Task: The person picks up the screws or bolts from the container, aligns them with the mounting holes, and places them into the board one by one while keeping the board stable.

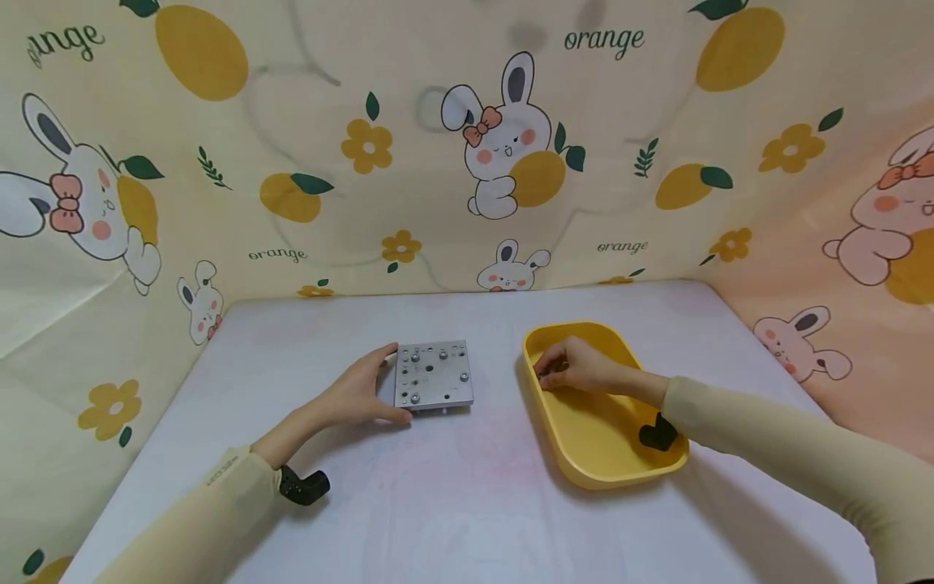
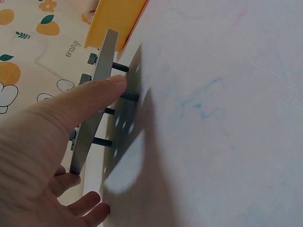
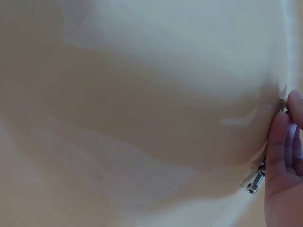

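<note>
A square metal plate with several holes and socket-head screws stands on the table, its screw shanks poking out below. My left hand grips it from the left side, thumb at the near edge and fingers at the far corner. In the left wrist view the thumb presses on the edge of the plate. Inside the yellow tray, my right hand is at the left wall. Its thumb and finger pinch a small metal screw, mostly hidden. Another screw lies beside that hand in the tray.
The white tabletop carries the plate at centre-left and the tray to its right. A printed cloth with rabbits and oranges rises behind and at both sides. Dark wrist straps hang below the sleeves.
</note>
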A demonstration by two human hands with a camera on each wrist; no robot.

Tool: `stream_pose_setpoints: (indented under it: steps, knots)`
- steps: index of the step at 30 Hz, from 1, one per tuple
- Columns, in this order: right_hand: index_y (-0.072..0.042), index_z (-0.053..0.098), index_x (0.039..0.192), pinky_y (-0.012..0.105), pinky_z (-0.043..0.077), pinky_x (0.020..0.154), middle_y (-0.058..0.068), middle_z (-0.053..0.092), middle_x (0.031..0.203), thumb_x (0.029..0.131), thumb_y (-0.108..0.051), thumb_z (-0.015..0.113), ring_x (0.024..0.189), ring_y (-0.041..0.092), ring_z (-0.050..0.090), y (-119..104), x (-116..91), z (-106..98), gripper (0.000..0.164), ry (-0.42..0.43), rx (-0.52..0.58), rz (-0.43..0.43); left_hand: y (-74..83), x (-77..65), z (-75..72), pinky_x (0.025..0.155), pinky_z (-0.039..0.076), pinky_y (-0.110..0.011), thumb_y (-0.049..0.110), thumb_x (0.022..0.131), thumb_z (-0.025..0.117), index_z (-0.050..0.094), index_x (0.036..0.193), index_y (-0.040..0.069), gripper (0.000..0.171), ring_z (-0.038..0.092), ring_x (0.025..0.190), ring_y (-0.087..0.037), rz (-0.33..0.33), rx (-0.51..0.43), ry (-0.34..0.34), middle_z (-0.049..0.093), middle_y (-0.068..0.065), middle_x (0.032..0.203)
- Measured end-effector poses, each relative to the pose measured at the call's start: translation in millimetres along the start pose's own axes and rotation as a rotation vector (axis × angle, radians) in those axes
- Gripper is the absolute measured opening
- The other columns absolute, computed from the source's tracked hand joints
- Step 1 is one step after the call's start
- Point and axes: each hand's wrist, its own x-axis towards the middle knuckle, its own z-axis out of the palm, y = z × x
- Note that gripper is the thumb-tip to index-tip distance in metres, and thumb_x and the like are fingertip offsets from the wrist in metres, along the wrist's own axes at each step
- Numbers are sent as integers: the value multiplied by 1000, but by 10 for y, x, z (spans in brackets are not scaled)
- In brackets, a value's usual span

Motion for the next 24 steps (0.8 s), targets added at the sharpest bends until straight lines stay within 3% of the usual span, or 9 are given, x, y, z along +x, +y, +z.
stream_pose_setpoints:
  steps: [8, 13, 19, 24]
  knots:
    - [-4, 76, 97, 25, 54, 69, 4, 73, 89, 87, -10, 76, 78, 18, 63, 4, -44, -19, 12, 21, 75, 73, -7, 3, 4, 110, 30, -54, 44, 63, 92, 21, 154, -1, 124, 32, 138, -39, -23, -3, -6, 30, -22, 154]
    - [3, 73, 102, 37, 58, 68, 13, 73, 93, 89, -7, 73, 78, 30, 66, -126, -84, -131, 16, 104, 153, 139, -17, 1, -8, 111, 29, -54, 45, 64, 92, 21, 154, 0, 123, 31, 138, -38, 1, -4, 1, 29, -22, 154]
    - [5, 70, 109, 47, 57, 77, 23, 69, 103, 91, -10, 71, 89, 44, 63, -473, -63, -269, 24, 247, 289, 140, -39, -14, -8, 110, 30, -55, 47, 62, 92, 22, 154, 0, 124, 33, 137, -39, 6, -12, -2, 30, -23, 153]
    - [4, 68, 113, 41, 57, 80, 21, 69, 104, 91, -10, 72, 91, 33, 66, -866, 67, -201, 26, 307, 419, 112, -58, -12, -16, 109, 31, -54, 46, 62, 92, 22, 154, 2, 124, 36, 135, -39, 15, -35, 4, 30, -21, 154]
